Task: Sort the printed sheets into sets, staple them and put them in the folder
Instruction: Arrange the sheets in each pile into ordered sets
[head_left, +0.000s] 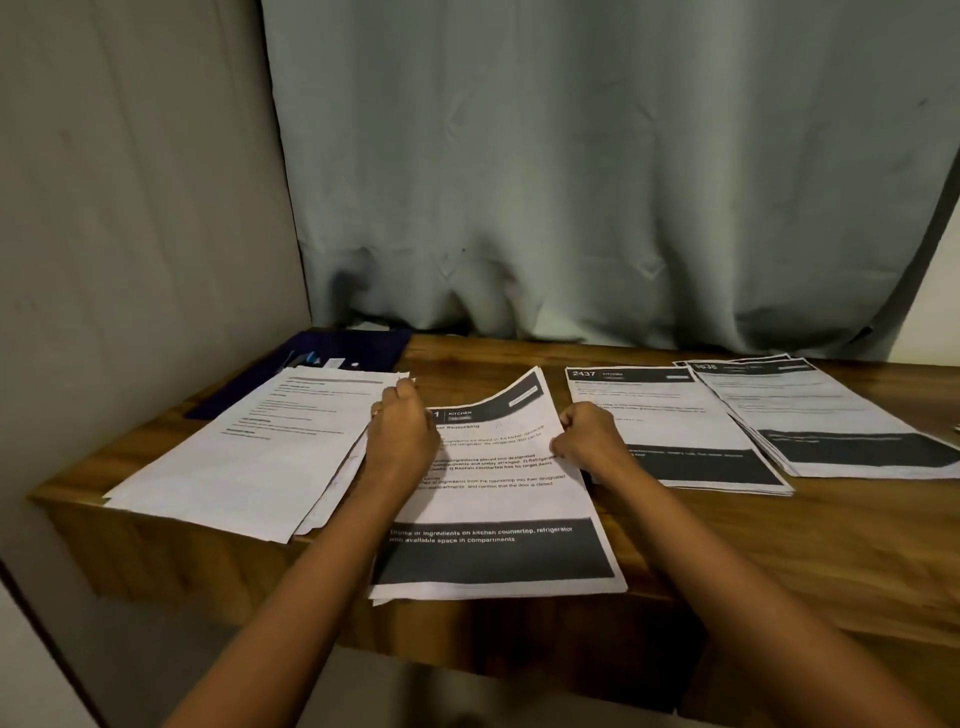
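Several piles of printed sheets lie on a wooden table (779, 545). A loose pile (249, 447) lies at the left. My left hand (402, 431) pinches the top right corner of a sheet on that pile. In the middle lies a set with a black footer band (498, 530); its top sheet curls up at the far end. My right hand (589, 436) grips that sheet's right edge. Two more sets lie to the right: one headed 2437 (675, 426) and a fanned one (831, 421). A dark blue folder (332, 353) lies at the back left, partly under the loose pile.
A grey wall stands at the left and a pale curtain (571, 182) hangs behind the table. Small items, one blue and white, lie on the folder; I cannot tell what they are. The middle set overhangs the table's near edge.
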